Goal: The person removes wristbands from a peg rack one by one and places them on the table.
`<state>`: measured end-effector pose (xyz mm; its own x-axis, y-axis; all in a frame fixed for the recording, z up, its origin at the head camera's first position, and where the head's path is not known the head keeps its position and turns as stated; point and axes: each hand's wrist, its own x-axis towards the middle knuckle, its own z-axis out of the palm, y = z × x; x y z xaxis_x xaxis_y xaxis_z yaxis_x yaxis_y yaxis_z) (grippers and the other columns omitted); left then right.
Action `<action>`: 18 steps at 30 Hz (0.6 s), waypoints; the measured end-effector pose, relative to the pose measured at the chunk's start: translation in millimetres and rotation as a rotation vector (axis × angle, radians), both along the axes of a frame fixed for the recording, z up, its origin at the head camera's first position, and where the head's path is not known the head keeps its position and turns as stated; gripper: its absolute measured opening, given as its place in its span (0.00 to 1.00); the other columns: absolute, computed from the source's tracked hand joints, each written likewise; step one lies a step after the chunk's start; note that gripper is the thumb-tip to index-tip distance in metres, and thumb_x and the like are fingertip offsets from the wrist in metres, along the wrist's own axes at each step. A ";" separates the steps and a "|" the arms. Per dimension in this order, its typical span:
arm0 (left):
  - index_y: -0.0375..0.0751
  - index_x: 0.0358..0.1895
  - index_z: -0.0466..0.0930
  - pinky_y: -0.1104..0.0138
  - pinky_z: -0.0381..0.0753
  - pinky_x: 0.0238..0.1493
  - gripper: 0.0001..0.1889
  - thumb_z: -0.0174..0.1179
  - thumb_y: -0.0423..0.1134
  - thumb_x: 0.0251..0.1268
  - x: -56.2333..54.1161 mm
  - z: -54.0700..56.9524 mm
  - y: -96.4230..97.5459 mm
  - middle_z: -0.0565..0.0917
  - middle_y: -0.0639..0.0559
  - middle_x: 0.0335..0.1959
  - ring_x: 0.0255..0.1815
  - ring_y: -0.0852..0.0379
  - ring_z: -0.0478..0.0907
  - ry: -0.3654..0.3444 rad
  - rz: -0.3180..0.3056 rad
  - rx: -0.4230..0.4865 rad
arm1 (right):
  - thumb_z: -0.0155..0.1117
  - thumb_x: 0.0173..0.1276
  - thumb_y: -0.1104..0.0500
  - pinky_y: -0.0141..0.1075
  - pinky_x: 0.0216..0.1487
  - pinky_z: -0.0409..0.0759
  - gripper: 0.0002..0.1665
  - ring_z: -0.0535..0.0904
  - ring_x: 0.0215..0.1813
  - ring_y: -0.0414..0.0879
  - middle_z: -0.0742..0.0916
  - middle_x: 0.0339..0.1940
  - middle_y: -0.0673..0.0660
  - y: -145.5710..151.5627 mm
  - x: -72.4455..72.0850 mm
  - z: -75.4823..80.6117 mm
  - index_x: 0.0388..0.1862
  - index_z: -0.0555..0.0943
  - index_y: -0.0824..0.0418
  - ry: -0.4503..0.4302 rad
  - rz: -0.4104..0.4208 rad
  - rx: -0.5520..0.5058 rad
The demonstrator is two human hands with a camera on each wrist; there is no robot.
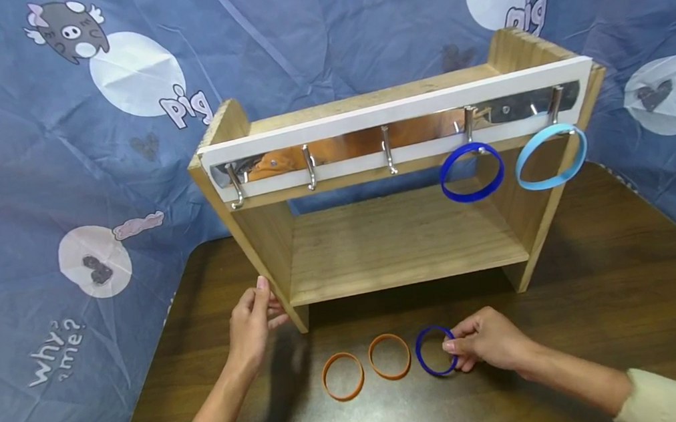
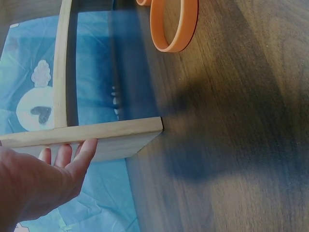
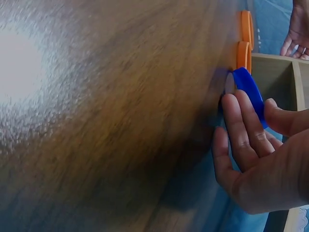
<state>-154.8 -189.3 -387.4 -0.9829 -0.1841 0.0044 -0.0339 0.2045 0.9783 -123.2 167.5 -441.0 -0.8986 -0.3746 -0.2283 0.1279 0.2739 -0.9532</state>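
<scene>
My right hand (image 1: 487,342) pinches the right side of a dark blue silicone wristband (image 1: 418,355) between thumb and fingers, low over the table. In the right wrist view, the blue band (image 3: 248,89) shows tilted between the thumb and fingers. Left of it are two orange wristbands (image 1: 327,389). The left hand (image 1: 253,329) touches the left side panel of a wooden shelf (image 1: 406,232), low down, its fingers (image 2: 86,152) fairly straight against the panel. Across the shelf's top front runs a white rail (image 1: 343,127) with several metal hooks (image 1: 310,166).
Another dark blue wristband (image 1: 463,197) hangs on the fourth hook from the left, and a light blue wristband (image 1: 547,184) on the rightmost. The shelf stands on a dark wooden table (image 1: 635,292). Behind it hangs a blue patterned cloth (image 1: 323,38).
</scene>
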 end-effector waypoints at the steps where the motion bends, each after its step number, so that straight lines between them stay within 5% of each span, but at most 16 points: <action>1: 0.28 0.41 0.69 0.62 0.86 0.46 0.27 0.41 0.55 0.76 0.1 0.2 0.1 0.74 0.40 0.42 0.44 0.50 0.78 0.000 0.000 0.000 | 0.67 0.64 0.63 0.40 0.29 0.88 0.13 0.84 0.25 0.50 0.86 0.23 0.59 -0.2 0.0 -0.8 0.34 0.83 0.76 0.008 -0.006 0.021; 9: 0.28 0.41 0.69 0.61 0.86 0.47 0.27 0.41 0.55 0.77 0.3 0.1 0.7 0.75 0.40 0.43 0.45 0.49 0.78 0.001 -0.003 0.010 | 0.69 0.63 0.61 0.37 0.20 0.85 0.09 0.81 0.17 0.48 0.84 0.17 0.57 -3.1 -0.3 -5.6 0.31 0.85 0.69 0.051 -0.061 0.190; 18: 0.27 0.41 0.69 0.62 0.86 0.47 0.28 0.42 0.56 0.76 0.6 0.0 0.9 0.75 0.39 0.43 0.44 0.50 0.79 0.003 0.003 0.006 | 0.68 0.63 0.61 0.36 0.16 0.82 0.15 0.80 0.16 0.46 0.83 0.16 0.54 -9.2 1.8 -4.0 0.44 0.83 0.71 0.070 -0.127 0.300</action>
